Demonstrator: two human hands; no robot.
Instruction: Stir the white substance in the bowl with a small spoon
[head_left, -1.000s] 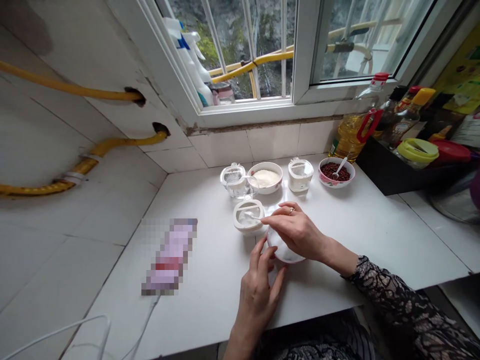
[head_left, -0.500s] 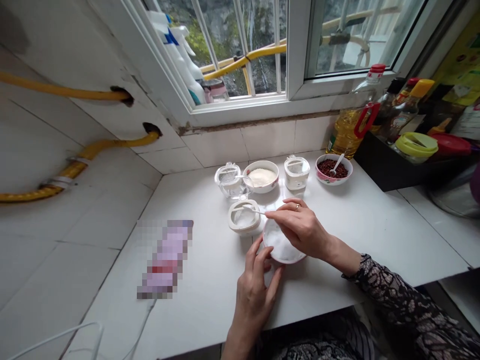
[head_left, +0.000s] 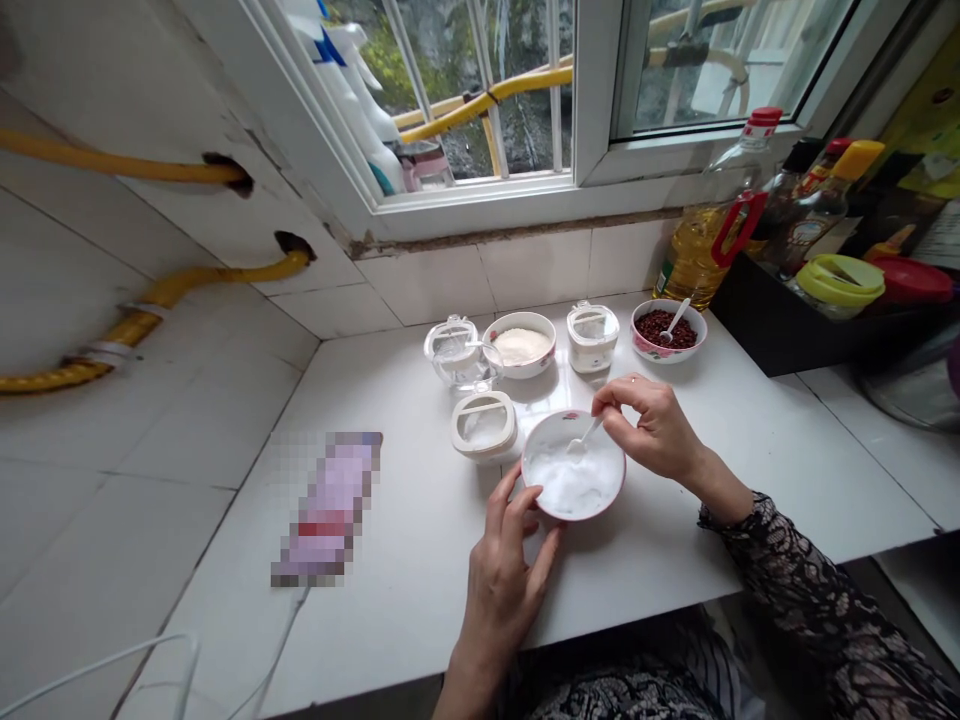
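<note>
My right hand [head_left: 651, 425] pinches the handle of a small white spoon [head_left: 589, 434], its tip dipping into white granules [head_left: 574, 488] in a pink-rimmed bowl [head_left: 551, 432]. Around the near left side of this bowl curl the fingers of my left hand [head_left: 514, 555], steadying it on the counter. Just left of the bowl stands a cream-rimmed seasoning jar [head_left: 484, 428] with its lid raised and white grains inside. Behind the jar, a second bowl [head_left: 521, 370] holds an off-white powder [head_left: 521, 346].
Along the back are a clear lidded container [head_left: 452, 350], another jar [head_left: 592, 350] and a bowl of reddish dried pieces [head_left: 664, 330] with a spoon. An oil bottle [head_left: 697, 250] and a black condiment box [head_left: 765, 325] stand right. A blurred phone-like object [head_left: 330, 510] with a cable lies left.
My right hand has carried the spoon from over the cream-rimmed jar to the right, down into the bowl. My left hand keeps its hold on the bowl. The view has shifted slightly.
</note>
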